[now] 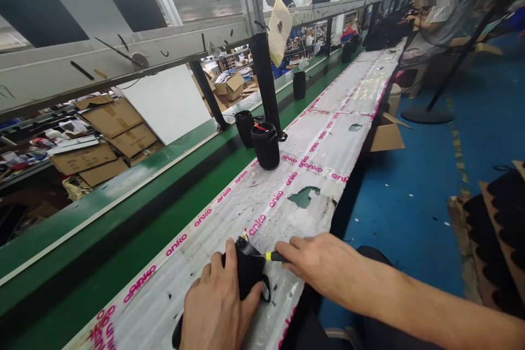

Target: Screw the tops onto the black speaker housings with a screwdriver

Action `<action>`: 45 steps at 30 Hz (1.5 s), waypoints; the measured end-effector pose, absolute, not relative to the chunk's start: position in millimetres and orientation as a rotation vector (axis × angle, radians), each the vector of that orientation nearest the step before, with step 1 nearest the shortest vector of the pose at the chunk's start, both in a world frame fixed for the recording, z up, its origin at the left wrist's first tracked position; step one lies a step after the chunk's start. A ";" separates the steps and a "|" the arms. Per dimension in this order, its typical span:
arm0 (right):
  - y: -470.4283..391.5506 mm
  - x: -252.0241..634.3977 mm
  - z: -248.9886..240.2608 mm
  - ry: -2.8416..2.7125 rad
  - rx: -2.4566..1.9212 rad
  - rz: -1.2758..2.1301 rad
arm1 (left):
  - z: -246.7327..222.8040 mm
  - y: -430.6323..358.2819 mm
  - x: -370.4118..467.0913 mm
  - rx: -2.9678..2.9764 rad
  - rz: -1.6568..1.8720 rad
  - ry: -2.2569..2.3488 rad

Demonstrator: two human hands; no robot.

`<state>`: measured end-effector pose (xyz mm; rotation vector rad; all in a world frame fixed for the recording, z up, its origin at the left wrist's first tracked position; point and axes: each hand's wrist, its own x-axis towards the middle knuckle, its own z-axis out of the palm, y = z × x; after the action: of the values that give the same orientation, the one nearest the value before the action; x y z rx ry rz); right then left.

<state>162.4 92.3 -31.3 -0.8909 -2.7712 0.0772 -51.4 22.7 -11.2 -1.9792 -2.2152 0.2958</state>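
We have the black pouch [251, 276] lying on its side on the worktop [229, 202], near the edge closest to us, with small wires [245, 234] at its far end. To work this end well, we should brace the pouch firmly against the worktop, guide the yellow-and-black tool [275, 256] lightly along the rim, and keep its tip away from the wires and our holding fingers. Our left hand [215, 303] lies palm down over the pouch, fingers spread along one side and thumb pressing the other. Our right hand [322, 262] pinches the tool's handle between thumb and fingers, its forearm slanting in across the near edge, the wrist almost straight.
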 end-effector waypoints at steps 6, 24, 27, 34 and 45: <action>114.8 170.1 -9.6 -2.916 -0.708 -0.128 | -8.4 23.1 -51.1 -2.052 0.310 -2.189; 110.7 181.7 11.9 -2.446 -0.843 0.402 | 1.4 24.3 -68.4 -2.174 -0.054 -2.420; 106.7 190.8 12.4 -2.288 -0.867 0.586 | 11.4 26.2 -75.1 -2.178 0.013 -2.721; 76.8 182.6 -15.1 -2.452 -0.918 0.538 | 5.8 20.0 -64.9 -2.087 0.052 -2.806; 73.6 158.7 -38.5 -2.674 -0.919 0.456 | 23.1 23.5 -55.3 -2.099 0.154 -2.832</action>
<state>158.7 73.6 -38.5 -0.9194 -2.6742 0.4562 -55.3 23.5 23.1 -2.0994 -2.8316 0.1536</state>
